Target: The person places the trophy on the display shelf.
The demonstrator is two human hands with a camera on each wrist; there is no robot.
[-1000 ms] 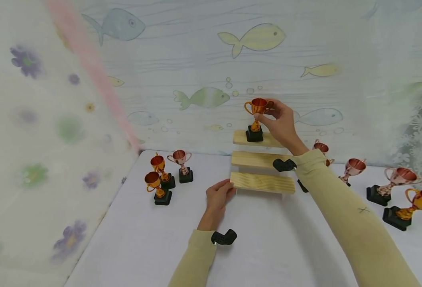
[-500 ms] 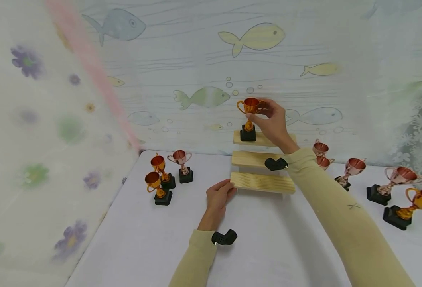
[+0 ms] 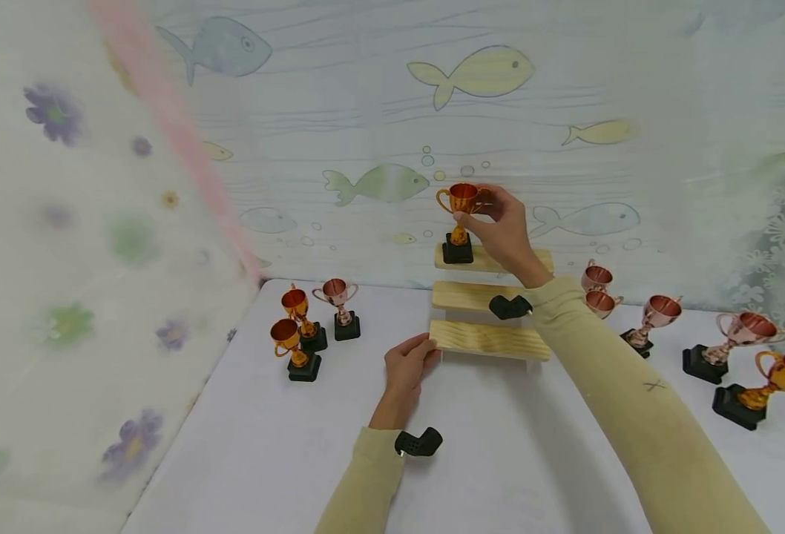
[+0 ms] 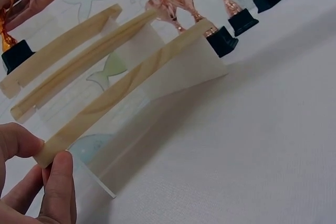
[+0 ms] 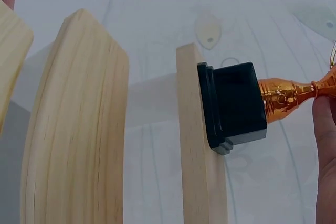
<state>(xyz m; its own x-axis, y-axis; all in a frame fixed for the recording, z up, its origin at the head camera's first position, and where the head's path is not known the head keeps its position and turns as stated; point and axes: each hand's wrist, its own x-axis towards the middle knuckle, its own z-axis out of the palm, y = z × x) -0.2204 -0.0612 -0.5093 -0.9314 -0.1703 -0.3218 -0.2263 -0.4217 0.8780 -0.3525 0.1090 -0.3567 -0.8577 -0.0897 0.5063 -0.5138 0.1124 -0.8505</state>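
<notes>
1. The right hand (image 3: 502,230), in the upper middle of the head view, pinches the cup of a gold trophy (image 3: 460,219) between thumb and curled fingers
2. The trophy's black base (image 5: 233,106) sits flat on the top step (image 3: 539,259) of a three-step wooden stand, at that step's left end; in the right wrist view it lies against the plank right of the frame's middle
3. The left hand (image 3: 407,367), just below the middle of the head view, grips the left end of the bottom step (image 3: 489,340); in the left wrist view, lower left corner, its thumb and forefinger (image 4: 60,179) pinch the plank's end
4. The middle step (image 3: 466,295) lies between the two, bare
5. Three trophies (image 3: 306,326) stand grouped left of the stand on the white table (image 3: 499,445)
6. More trophies (image 3: 700,334) stand in a row toward the right edge of the head view, copper-pink ones nearer the stand and a gold one last
</notes>
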